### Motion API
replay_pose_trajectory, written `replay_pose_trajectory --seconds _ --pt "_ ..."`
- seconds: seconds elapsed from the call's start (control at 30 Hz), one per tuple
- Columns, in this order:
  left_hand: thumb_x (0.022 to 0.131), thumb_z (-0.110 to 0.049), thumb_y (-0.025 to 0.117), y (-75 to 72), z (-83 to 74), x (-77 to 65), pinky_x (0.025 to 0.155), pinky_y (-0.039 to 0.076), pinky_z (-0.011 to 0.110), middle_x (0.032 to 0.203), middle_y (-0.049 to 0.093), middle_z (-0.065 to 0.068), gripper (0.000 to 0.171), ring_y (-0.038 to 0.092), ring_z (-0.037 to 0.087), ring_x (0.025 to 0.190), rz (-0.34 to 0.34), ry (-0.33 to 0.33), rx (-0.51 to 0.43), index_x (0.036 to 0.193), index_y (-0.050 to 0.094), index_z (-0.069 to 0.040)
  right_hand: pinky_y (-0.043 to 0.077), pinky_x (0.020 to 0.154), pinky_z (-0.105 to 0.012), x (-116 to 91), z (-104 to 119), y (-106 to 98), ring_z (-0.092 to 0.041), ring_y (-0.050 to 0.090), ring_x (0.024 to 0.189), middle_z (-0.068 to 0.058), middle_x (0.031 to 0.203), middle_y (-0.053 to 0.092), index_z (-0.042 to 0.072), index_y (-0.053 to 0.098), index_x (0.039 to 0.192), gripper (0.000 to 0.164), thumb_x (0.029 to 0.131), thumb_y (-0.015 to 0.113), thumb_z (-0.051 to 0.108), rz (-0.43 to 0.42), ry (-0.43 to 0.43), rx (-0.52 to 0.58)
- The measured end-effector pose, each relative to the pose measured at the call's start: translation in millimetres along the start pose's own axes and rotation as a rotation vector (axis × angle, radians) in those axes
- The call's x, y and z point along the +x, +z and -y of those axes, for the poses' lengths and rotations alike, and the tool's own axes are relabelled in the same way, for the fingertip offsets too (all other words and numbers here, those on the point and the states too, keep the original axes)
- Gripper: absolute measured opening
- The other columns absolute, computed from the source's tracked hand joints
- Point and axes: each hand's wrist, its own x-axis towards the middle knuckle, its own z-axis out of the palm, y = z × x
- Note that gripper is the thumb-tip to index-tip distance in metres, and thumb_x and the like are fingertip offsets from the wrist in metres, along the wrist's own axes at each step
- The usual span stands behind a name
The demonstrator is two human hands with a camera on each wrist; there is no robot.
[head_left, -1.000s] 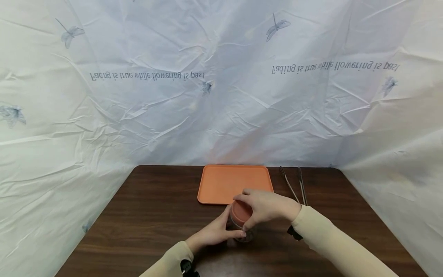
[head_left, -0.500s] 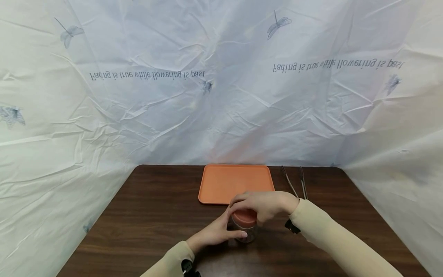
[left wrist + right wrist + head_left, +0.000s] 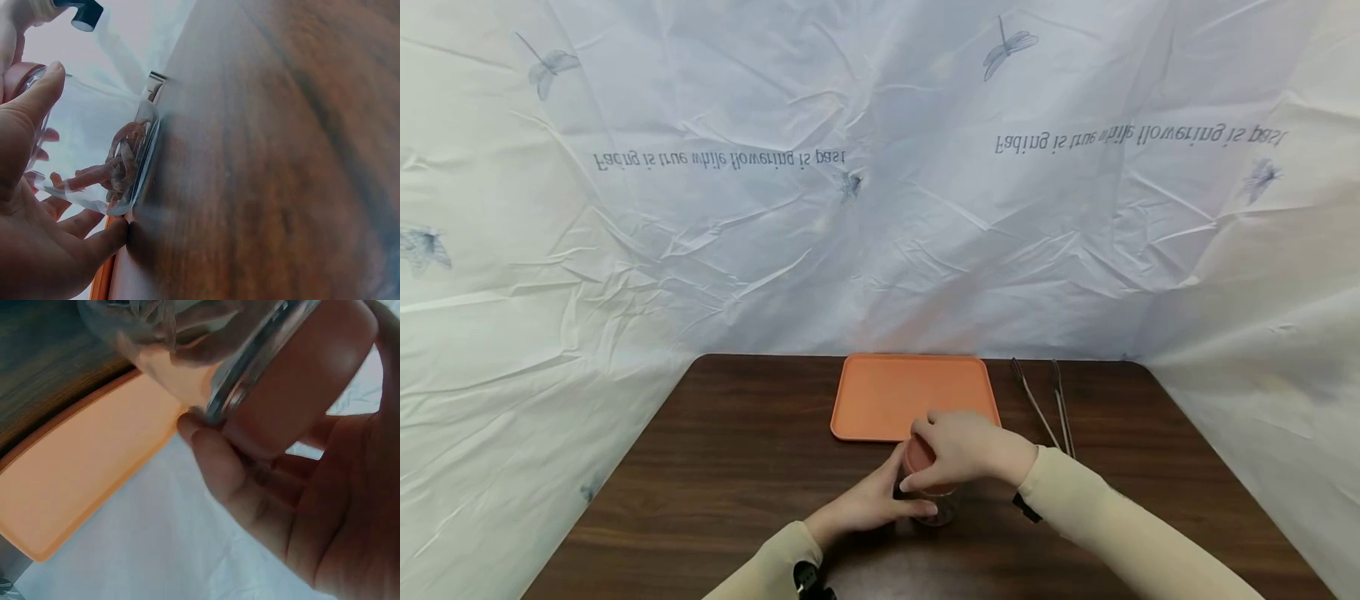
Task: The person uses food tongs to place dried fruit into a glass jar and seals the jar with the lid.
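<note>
A clear jar (image 3: 87, 122) with a brownish-red lid (image 3: 306, 378) stands on the dark wood table, tilted in both wrist views by the camera angle. Several reddish-brown pieces (image 3: 122, 164) lie at its bottom. My left hand (image 3: 871, 500) grips the jar's side, thumb in front and fingers round the back. From above and the right, my right hand (image 3: 964, 450) holds the lid, thumb on the near side and fingers on the far side. In the right wrist view the lid sits on the jar's mouth. Part of the lid is hidden behind the right hand.
An orange tray (image 3: 902, 392) lies flat at the back of the table (image 3: 760, 433), just beyond the jar. To its right is a pair of metal tongs (image 3: 1036, 404), near end at the right sleeve. White printed sheeting (image 3: 880, 250) encloses the back and sides.
My right hand twisted round the lid with its fingers toward the left, then swung back, thumb now in front. The left hand and the jar have stayed in place.
</note>
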Motion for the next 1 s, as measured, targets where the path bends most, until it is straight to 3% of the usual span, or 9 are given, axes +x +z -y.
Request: replay_pose_trajectory --seconds 0.1,0.23,0.43,0.57,0.73,0.87,1.0 --pt "0.096 -0.031 0.072 0.4 -0.1 1.1 0.11 0.041 0.037 0.166 0.016 -0.009 0.098 0.037 0.014 0.143 0.007 0.007 -0.004 0.159 -0.003 -0.045 0.05 0.058 -0.028 -3 -1 0 -0.009 0.055 0.07 0.002 0.099 0.058 0.014 0.061 0.132 0.077 0.083 0.066 0.073 -0.004 0.009 -0.004" --pt "0.096 -0.036 0.071 1.2 1.1 1.5 0.11 0.041 0.04 0.165 0.018 -0.005 0.096 0.033 0.016 0.145 0.006 0.006 0.011 0.16 -0.001 -0.042 0.053 0.071 -0.028 -11 -10 -3 -0.007 0.058 0.086 0.002 0.124 0.058 0.016 0.05 0.148 0.088 0.081 0.071 0.07 0.038 -0.06 0.088" --pt "0.095 -0.035 0.073 2.5 2.3 1.8 0.112 0.039 0.043 0.165 0.019 -0.006 0.096 0.029 0.016 0.146 -0.016 0.007 0.044 0.16 0.004 -0.042 0.052 0.092 -0.031 -26 -32 -7 -0.01 0.055 0.116 0.001 0.149 0.043 0.015 0.041 0.155 0.086 0.085 0.082 0.042 0.1 -0.184 0.278" --pt "0.096 -0.032 0.072 2.0 1.6 0.9 0.114 0.034 0.051 0.166 0.016 -0.006 0.095 0.025 0.018 0.149 -0.02 -0.006 0.04 0.161 0.003 -0.039 0.051 0.096 -0.035 -30 -43 -6 -0.014 0.053 0.121 0.0 0.148 0.046 0.012 0.045 0.152 0.079 0.086 0.082 0.034 0.061 -0.206 0.341" --pt "0.096 -0.035 0.072 3.0 1.3 -0.7 0.114 0.036 0.05 0.164 0.021 -0.004 0.095 0.029 0.019 0.147 -0.012 -0.013 0.024 0.162 0.005 -0.032 0.054 0.08 -0.03 -32 -40 8 -0.008 0.058 0.099 0.004 0.127 0.055 0.013 0.051 0.147 0.084 0.081 0.081 0.056 -0.053 -0.116 0.339" --pt "0.094 -0.036 0.073 3.3 0.9 -1.0 0.112 0.039 0.044 0.161 0.029 -0.005 0.093 0.035 0.015 0.144 -0.018 -0.011 0.034 0.161 0.008 -0.037 0.052 0.068 -0.026 -35 -31 23 -0.003 0.057 0.083 0.008 0.112 0.057 0.015 0.058 0.138 0.086 0.076 0.072 0.074 -0.174 -0.022 0.24" --pt "0.095 -0.033 0.073 2.6 0.8 0.2 0.111 0.04 0.044 0.16 0.03 -0.005 0.092 0.036 0.016 0.143 -0.027 0.004 0.036 0.159 0.009 -0.042 0.055 0.074 -0.029 -39 -31 28 -0.005 0.061 0.093 0.007 0.12 0.06 0.015 0.054 0.142 0.089 0.078 0.068 0.076 -0.208 -0.015 0.234"
